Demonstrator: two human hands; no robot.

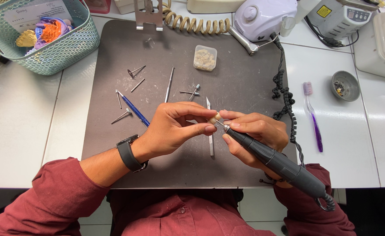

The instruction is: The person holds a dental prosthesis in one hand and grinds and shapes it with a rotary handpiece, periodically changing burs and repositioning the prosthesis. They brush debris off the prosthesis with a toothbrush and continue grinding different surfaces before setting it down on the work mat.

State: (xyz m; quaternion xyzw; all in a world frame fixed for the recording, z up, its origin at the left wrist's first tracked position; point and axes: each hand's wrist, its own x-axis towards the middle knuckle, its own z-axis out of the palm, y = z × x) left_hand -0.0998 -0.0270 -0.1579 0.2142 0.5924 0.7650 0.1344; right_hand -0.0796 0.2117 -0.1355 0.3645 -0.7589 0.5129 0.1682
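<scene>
Wearing dark red sleeves, leaning over a dark mat (pixel 114 144) on the white tabletop (pixel 17 131). Left hand (pixel 170 129), watch (pixel 129 153) at the wrist, pinching a small cream tooth piece (pixel 215 118) between thumb and fingertips, grip clamped on it above the mat's middle. Right hand (pixel 253 135) wrapping a black handpiece (pixel 275 161), grip closed round the barrel like a pen, bur tip touching the piece or very nearly so; contact too fine to tell. Judging by this: grinding or trimming the piece, mid-step. Calling next for a steady pinch, light pressure, slight turning of the piece under the bur.

Lying just beneath the hands, a thin scalpel-like tool (pixel 210 140). Further out, scattered burs (pixel 133 72), a blue pen (pixel 133 109), a metal probe (pixel 169 83). Beyond, a small clear box (pixel 204 57) of pale pieces. Resting to the right, a purple toothbrush (pixel 312 118) and a small grey bowl (pixel 345 85). Sitting farthest back, a teal basket (pixel 61 48), a coiled cord (pixel 192 24), the white motor unit (pixel 264 17).
</scene>
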